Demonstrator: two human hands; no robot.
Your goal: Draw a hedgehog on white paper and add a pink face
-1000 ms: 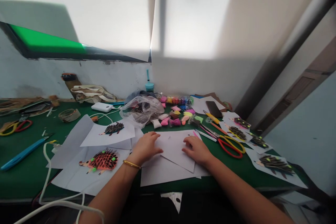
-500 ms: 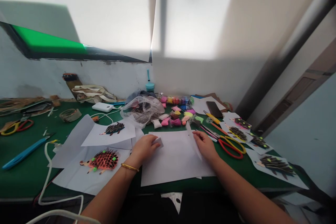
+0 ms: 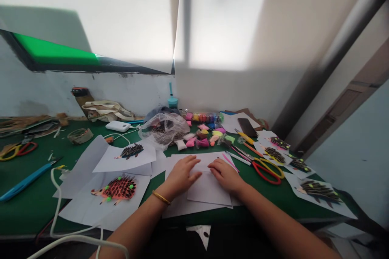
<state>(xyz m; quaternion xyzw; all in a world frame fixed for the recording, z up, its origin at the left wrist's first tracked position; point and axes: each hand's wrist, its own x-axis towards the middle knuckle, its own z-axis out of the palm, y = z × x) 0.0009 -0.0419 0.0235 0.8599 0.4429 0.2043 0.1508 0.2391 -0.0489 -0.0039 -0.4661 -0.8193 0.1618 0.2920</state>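
A folded white sheet [image 3: 209, 192] lies on a larger white sheet [image 3: 176, 206] at the table's front edge. My left hand [image 3: 183, 173] rests on the paper's left part, fingers spread and holding nothing. On its right part lies my right hand [image 3: 224, 173], fingers apart and slightly bent, also holding nothing. A pink strip [image 3: 231, 162] sits just beyond my right hand. To the left is a sheet with a red spiky hedgehog picture [image 3: 120, 189], and above it one with a dark hedgehog [image 3: 132, 151].
Scissors [image 3: 267, 170], a phone [image 3: 247, 127] and several hedgehog sheets [image 3: 319, 192] lie on the right. Behind the paper are small coloured clay packs [image 3: 202, 142] and a plastic bag [image 3: 164, 129]. A blue cutter [image 3: 27, 180] and a white cable [image 3: 56, 210] are left.
The sheet that was raised between my hands is now folded flat. Both hands have moved inward on top of it and let go of its edges.
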